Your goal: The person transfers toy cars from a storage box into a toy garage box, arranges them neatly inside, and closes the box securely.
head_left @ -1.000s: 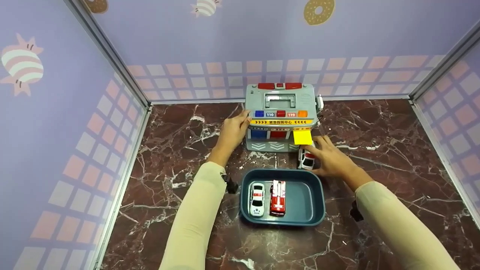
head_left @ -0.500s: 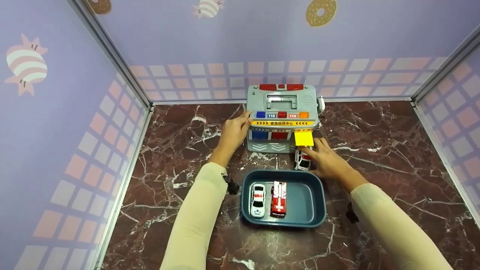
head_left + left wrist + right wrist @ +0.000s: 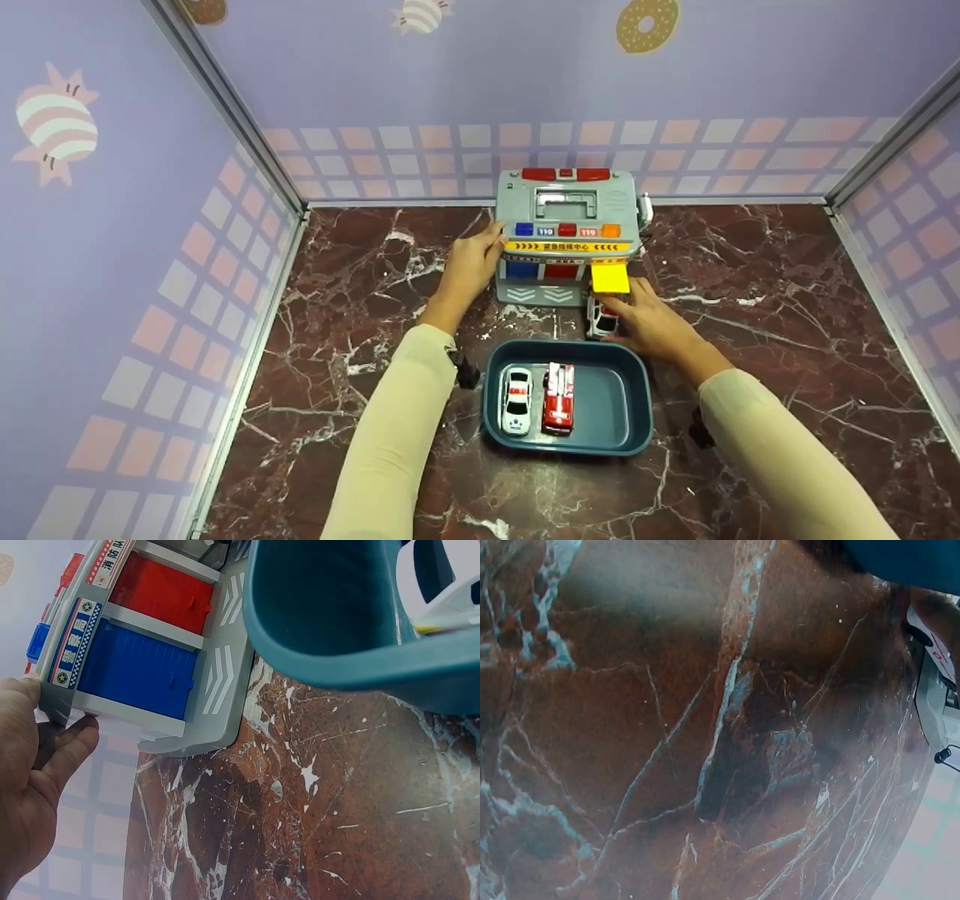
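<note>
A grey toy emergency station [image 3: 525, 201] stands near the back wall, with blue and red doors down and a yellow door flap [image 3: 610, 278] raised at its right bay. My left hand [image 3: 471, 266] grips the station's left roof edge; in the left wrist view, that hand [image 3: 34, 780] has its fingers at the roof corner beside the blue door [image 3: 135, 671]. At the right bay, my right hand [image 3: 658, 324] holds a white toy ambulance [image 3: 602, 324] by its side. The ambulance's far end is hidden under the yellow flap. Only a sliver of the ambulance [image 3: 936, 652] shows in the right wrist view.
A dark teal bin [image 3: 643, 401] sits just in front of the station, close to the ambulance. In it lie a white toy police car [image 3: 516, 405] and a red toy fire truck [image 3: 558, 405]. Patterned lilac walls [image 3: 525, 75] enclose the marbled tabletop [image 3: 360, 300].
The right hand has shifted the ambulance slightly left, lining it up more under the yellow flap. The left hand keeps its place on the station. The head view has drifted slightly.
</note>
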The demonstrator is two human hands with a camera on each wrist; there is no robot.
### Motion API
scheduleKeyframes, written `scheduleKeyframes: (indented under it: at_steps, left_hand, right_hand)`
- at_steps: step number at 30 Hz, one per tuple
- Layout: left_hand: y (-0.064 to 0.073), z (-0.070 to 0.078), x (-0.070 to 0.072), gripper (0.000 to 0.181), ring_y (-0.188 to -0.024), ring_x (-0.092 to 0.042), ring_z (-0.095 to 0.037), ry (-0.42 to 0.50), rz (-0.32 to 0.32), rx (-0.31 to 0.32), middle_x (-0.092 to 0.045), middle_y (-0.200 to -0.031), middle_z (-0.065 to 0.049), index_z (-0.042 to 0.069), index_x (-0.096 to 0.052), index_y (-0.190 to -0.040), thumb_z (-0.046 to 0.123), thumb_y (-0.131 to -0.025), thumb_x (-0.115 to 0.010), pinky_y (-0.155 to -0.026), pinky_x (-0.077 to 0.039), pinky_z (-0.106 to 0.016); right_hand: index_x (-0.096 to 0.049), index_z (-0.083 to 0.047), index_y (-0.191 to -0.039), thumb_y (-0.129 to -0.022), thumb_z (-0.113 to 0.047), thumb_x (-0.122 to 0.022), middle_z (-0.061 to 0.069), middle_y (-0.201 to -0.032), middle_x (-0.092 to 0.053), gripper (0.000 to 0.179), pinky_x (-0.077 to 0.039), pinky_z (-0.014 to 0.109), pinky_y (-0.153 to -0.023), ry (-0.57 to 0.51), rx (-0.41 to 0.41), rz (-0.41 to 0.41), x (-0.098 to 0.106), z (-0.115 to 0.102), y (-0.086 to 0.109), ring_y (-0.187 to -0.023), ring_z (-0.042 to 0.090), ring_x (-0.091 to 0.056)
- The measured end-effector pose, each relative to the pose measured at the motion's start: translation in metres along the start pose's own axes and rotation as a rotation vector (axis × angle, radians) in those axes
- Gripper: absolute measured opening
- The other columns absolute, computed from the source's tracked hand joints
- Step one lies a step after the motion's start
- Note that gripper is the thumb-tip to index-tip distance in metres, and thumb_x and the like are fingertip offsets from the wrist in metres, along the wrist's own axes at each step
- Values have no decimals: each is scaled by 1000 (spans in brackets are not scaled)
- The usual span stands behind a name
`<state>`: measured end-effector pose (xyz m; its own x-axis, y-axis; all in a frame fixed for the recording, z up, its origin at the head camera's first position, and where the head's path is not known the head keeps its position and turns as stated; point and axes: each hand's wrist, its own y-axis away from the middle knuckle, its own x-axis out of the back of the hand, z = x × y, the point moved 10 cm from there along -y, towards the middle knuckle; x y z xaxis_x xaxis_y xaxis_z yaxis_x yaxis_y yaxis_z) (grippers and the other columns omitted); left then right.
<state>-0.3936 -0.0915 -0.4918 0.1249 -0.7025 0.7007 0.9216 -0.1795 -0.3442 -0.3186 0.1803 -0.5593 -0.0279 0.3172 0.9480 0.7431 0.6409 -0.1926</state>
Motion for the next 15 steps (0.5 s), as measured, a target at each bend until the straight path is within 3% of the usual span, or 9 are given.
scheduleKeyframes:
  at_steps: [15]
  left_hand:
    - [0, -1, 0, 37, -143, -65, -36, 13, 23, 2, -68, -148, -19, 3, -72, -145, 21, -114, -64, -124, -50, -44]
  right_hand:
    - [-65, -13, -152, -90, -25, -95, 41, -152, -50, 70, -51, 71, -113, 6, 25, 64, -2, -4, 0, -137, 58, -51]
